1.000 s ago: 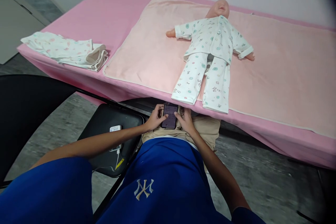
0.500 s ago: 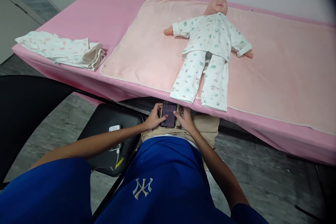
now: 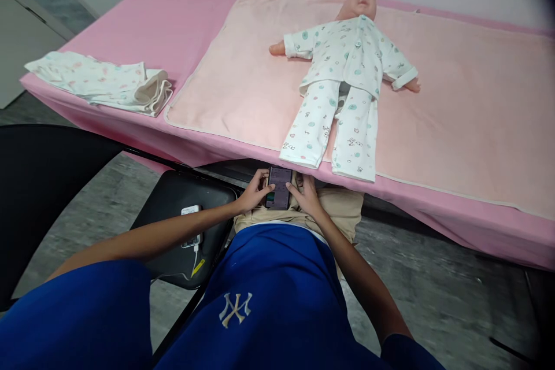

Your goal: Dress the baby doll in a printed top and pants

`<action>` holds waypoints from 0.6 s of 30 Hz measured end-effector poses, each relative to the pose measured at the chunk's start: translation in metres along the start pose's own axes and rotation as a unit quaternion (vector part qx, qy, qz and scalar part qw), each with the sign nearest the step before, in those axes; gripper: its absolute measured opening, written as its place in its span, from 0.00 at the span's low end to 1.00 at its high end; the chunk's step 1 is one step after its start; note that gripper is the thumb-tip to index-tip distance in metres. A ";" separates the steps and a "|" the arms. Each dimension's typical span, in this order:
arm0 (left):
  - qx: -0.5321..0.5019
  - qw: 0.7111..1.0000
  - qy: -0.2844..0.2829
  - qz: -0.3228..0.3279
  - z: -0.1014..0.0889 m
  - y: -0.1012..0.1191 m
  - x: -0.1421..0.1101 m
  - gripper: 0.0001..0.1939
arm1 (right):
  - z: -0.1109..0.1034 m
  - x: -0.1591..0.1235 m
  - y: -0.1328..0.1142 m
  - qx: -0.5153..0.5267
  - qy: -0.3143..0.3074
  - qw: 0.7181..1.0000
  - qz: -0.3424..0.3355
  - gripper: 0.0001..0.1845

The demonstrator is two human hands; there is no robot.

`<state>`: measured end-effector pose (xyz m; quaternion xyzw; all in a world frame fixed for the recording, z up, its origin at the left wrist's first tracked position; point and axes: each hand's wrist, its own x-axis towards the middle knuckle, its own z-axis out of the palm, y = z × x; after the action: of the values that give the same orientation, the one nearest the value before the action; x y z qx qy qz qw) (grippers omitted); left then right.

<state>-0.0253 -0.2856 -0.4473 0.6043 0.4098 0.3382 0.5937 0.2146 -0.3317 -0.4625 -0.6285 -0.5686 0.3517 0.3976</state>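
Observation:
A smartphone (image 3: 280, 188) with a lit, dark screen rests upright between my hands, low over my lap at the table's front edge. My left hand (image 3: 254, 192) grips its left side, thumb at the screen. On the other side my right hand (image 3: 306, 193) holds it, thumb against the right edge of the screen; its other fingers are partly hidden. Just beyond the phone, a baby doll (image 3: 363, 3) lies on its back, dressed in a white printed jacket (image 3: 347, 55) and matching trousers (image 3: 310, 127). The trouser legs reach the table edge.
A peach mat (image 3: 234, 87) covers much of the pink-sheeted table (image 3: 173, 11). Folded printed baby clothes (image 3: 99, 81) lie at its left front corner. To my left, a black chair (image 3: 160, 202) holds a white device (image 3: 191, 225) with a cable. Another black chair back (image 3: 43, 185) stands far left.
My left thumb has shifted slightly up and left on the phone, and the screen's content differs, with a green patch at its lower left. Both hands keep their hold.

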 end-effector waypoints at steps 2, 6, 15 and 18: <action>0.008 1.000 -0.023 0.008 -0.005 -0.001 -0.001 0.32 | 0.000 0.000 0.000 0.004 0.004 1.000 -0.002 0.41; 0.082 0.995 -0.050 0.034 -0.014 -0.005 -0.003 0.39 | 0.001 -0.001 0.000 0.010 0.005 1.000 -0.009 0.39; 0.050 0.997 -0.058 0.016 -0.014 -0.004 -0.003 0.36 | 0.000 0.000 0.007 0.022 -0.010 1.000 -0.005 0.36; 0.048 0.997 -0.060 0.018 -0.014 -0.005 -0.002 0.36 | -0.001 0.000 0.010 0.024 -0.014 1.000 -0.006 0.33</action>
<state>-0.0395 -0.2816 -0.4507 0.6584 0.3782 0.2921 0.5816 0.2194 -0.3321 -0.4712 -0.6102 -0.5691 0.3717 0.4069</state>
